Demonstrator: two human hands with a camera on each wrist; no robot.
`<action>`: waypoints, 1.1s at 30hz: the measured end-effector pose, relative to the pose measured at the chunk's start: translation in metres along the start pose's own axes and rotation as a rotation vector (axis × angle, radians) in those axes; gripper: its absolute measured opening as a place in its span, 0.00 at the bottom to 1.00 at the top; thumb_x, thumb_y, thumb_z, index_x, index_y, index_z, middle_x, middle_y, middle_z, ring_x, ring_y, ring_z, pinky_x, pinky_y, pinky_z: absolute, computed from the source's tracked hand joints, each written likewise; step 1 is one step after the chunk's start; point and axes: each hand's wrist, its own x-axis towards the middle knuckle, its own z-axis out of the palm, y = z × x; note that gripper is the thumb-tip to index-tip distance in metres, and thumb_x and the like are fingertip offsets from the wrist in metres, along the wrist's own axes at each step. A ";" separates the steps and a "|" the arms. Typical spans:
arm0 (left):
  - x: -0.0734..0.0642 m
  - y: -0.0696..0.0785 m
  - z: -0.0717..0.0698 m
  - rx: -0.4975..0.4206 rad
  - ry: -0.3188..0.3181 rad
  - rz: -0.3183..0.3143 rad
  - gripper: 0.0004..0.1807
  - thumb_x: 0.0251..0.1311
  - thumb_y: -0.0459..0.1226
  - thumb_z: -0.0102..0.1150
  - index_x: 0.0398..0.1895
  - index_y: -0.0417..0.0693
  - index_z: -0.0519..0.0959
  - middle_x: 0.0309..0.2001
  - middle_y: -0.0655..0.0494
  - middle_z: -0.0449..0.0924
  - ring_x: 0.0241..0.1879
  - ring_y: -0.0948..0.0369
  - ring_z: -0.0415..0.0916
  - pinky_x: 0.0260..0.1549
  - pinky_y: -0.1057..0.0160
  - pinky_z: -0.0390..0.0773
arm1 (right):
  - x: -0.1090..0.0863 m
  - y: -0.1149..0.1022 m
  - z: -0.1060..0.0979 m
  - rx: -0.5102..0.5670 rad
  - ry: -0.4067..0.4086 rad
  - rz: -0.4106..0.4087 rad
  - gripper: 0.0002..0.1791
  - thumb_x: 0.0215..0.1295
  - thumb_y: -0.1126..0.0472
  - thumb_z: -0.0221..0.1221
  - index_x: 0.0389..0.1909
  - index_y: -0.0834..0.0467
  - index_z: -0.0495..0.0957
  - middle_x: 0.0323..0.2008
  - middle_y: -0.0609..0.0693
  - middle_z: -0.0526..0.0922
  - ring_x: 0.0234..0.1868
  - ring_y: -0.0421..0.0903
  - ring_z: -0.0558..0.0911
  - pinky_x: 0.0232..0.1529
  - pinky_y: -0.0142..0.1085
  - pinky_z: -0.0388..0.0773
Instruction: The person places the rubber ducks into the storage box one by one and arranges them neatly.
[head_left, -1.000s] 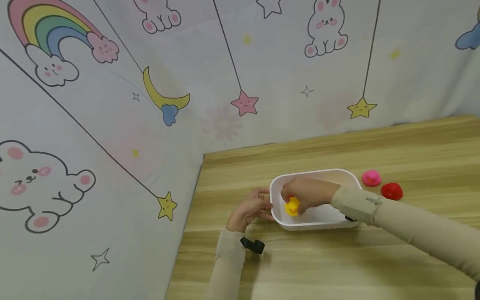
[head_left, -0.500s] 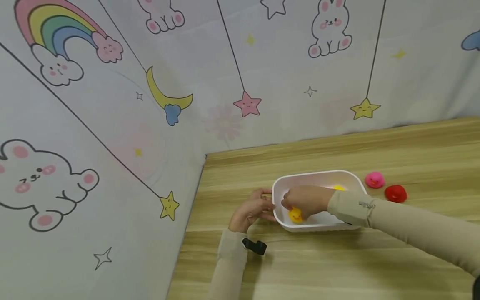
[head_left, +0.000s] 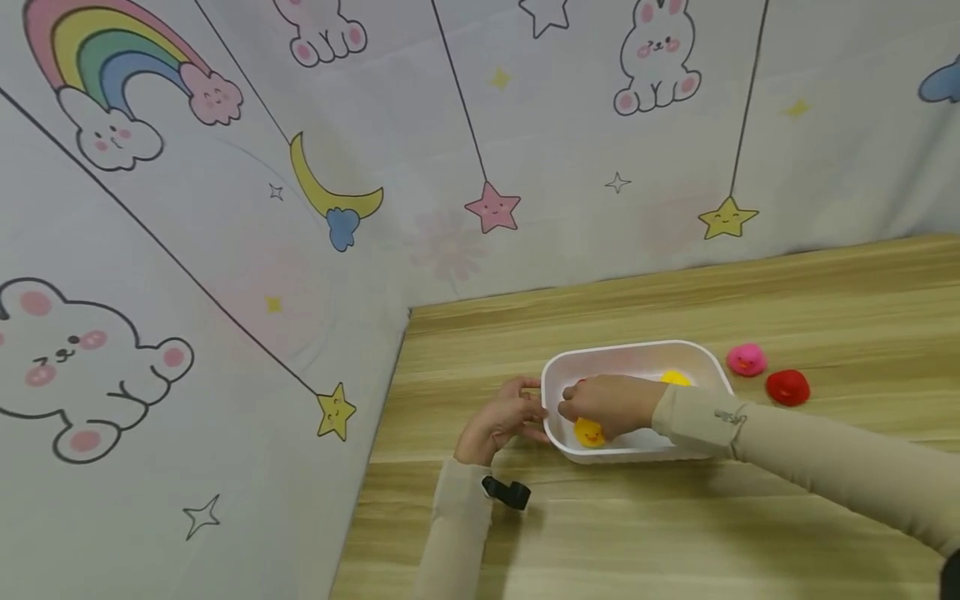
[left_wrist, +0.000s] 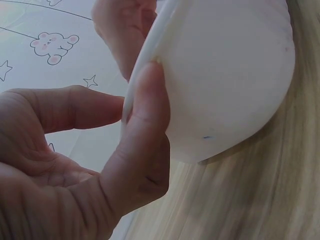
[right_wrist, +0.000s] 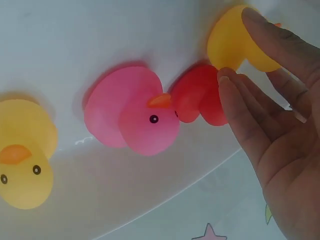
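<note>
Fingers of the right hand (right_wrist: 285,145) reach down inside the oblong white plastic tray (head_left: 630,456), thumb and fingertips parted about a round yellow rubber-looking duck (right_wrist: 232,45) near the left end; from my station I cannot tell whether they grip that duck or merely stand around it. The left hand (head_left: 501,421) pinches the rim at that same end, narrow on the wall, which I read as steadying. Just beside the yellow toy sits a small red rubber-looking duck (right_wrist: 192,95), partly covered by the fingertips, and close against it a bright pink orange-beaked duck (right_wrist: 135,112); farther along lies a second, paler-looking yellow duck (right_wrist: 27,145). Outside, past the right end on the pale wood-grain tabletop (head_left: 637,533), I have another pink duck (head_left: 746,360) and another red duck (head_left: 787,387), near each other. I judge the step in hand to be settling the yellow duck among the others, four inside and two out. The next move would then call for spreading the right fingers, lifting straight up without dragging the red neighbour, and crossing to the outside pair while the left hand holds the rim.
</note>
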 end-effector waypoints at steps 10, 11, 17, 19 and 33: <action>0.003 0.006 0.000 0.008 0.009 0.007 0.31 0.56 0.20 0.53 0.65 0.30 0.61 0.43 0.36 0.80 0.35 0.51 0.81 0.29 0.57 0.89 | -0.013 0.010 -0.029 0.238 0.027 0.104 0.23 0.49 0.65 0.77 0.48 0.59 0.81 0.38 0.48 0.83 0.36 0.43 0.77 0.46 0.36 0.82; 0.003 0.005 0.000 0.009 0.011 0.008 0.31 0.56 0.20 0.53 0.65 0.30 0.61 0.44 0.35 0.80 0.35 0.51 0.81 0.29 0.56 0.89 | -0.016 0.011 -0.031 0.278 0.032 0.124 0.24 0.50 0.64 0.77 0.49 0.59 0.81 0.40 0.49 0.84 0.38 0.44 0.78 0.48 0.37 0.83; 0.002 -0.001 0.001 0.013 0.022 -0.013 0.29 0.57 0.20 0.53 0.65 0.31 0.62 0.49 0.34 0.77 0.36 0.51 0.79 0.31 0.53 0.89 | -0.038 0.019 -0.039 0.521 0.082 0.266 0.25 0.53 0.64 0.76 0.53 0.57 0.81 0.50 0.51 0.84 0.49 0.55 0.80 0.47 0.43 0.86; 0.002 -0.004 0.002 0.022 0.015 -0.008 0.29 0.58 0.20 0.53 0.65 0.30 0.62 0.49 0.33 0.78 0.35 0.51 0.79 0.31 0.53 0.89 | -0.047 0.023 -0.037 0.563 0.114 0.305 0.26 0.53 0.64 0.75 0.55 0.58 0.81 0.52 0.53 0.84 0.52 0.57 0.80 0.50 0.48 0.86; 0.002 -0.005 0.001 0.028 0.017 0.012 0.30 0.57 0.20 0.52 0.64 0.28 0.61 0.45 0.38 0.76 0.32 0.55 0.75 0.31 0.53 0.90 | -0.117 0.051 -0.031 0.604 0.284 0.491 0.36 0.55 0.55 0.74 0.64 0.64 0.75 0.59 0.60 0.80 0.60 0.65 0.77 0.57 0.62 0.78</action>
